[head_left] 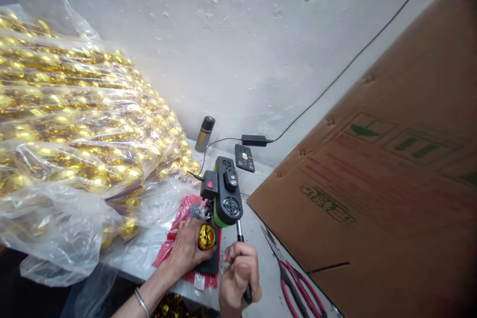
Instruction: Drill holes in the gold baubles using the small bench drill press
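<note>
My left hand is closed around a shiny gold faceted ball, on the base of a small bench drill press. The machine has a black and green head with a red switch on its side box. Its dark base lies on a red plastic sheet. My right hand is wrapped round the black-gripped lever that comes from the machine's right side. Whatever sits beneath the drill head, next to the ball, is partly hidden by the head and my fingers.
A big clear bag of gold balls fills the left. Red-handled scissors lie at right, beside a large cardboard box. Behind the machine are a bottle, a phone and a power adapter with its cable.
</note>
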The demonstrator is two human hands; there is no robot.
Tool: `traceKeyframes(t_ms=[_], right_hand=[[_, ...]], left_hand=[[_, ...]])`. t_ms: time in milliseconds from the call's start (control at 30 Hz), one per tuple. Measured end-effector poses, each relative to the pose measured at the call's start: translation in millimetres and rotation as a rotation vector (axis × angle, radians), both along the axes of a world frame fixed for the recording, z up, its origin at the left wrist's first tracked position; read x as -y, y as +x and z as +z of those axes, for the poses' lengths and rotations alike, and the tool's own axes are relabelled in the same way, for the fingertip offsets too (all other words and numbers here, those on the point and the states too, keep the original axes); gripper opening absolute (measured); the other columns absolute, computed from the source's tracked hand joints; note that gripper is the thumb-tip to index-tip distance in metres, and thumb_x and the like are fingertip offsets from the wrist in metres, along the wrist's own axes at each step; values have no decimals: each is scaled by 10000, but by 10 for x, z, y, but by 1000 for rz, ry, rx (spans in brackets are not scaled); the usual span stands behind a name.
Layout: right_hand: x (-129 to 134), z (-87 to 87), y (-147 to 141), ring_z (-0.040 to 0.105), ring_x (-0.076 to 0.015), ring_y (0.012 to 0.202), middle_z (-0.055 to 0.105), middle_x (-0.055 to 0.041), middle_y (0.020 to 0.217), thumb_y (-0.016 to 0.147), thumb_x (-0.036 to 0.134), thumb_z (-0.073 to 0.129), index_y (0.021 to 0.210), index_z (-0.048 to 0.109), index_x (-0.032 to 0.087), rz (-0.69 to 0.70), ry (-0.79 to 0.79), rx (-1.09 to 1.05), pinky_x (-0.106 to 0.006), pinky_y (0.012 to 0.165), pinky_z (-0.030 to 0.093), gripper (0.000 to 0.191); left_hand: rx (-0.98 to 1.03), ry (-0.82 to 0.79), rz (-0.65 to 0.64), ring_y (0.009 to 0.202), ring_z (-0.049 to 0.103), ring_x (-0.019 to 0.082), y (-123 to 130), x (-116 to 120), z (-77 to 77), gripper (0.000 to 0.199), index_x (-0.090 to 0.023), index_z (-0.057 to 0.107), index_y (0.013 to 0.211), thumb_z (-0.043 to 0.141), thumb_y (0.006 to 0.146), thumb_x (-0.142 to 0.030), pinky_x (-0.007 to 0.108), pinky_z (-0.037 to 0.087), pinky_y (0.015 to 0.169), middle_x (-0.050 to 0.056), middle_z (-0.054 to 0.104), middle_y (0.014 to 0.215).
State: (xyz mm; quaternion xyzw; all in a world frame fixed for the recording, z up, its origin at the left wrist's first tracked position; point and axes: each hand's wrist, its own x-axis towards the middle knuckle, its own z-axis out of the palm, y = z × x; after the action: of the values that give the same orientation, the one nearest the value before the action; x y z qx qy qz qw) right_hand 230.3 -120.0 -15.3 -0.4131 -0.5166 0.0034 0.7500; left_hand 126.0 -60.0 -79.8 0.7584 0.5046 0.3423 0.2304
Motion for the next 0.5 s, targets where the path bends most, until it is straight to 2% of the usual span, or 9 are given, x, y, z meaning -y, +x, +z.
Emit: traceKeyframes(t_ms=[267, 500], right_hand=[[-30, -12, -11, 498, -124, 618, 488, 33, 725, 1080, 287, 460, 714, 453, 217, -21, 18, -35, -283, 601, 436, 372], [-30, -40, 9, 518, -125, 612, 504, 28, 722, 1094, 283, 432, 712, 478, 213, -23, 17, -9, -279, 587, 456, 391]], left_hand=[[-6, 9, -9, 1020, 710, 366, 19, -7, -25, 528, -204, 707, 1190, 835, 685, -295, 527, 545, 928, 105, 778, 1091], [9, -32, -5, 1030, 708, 369, 42, -2, 14, 504, -189, 706, 1171, 828, 692, -287, 523, 540, 936, 107, 778, 1081]])
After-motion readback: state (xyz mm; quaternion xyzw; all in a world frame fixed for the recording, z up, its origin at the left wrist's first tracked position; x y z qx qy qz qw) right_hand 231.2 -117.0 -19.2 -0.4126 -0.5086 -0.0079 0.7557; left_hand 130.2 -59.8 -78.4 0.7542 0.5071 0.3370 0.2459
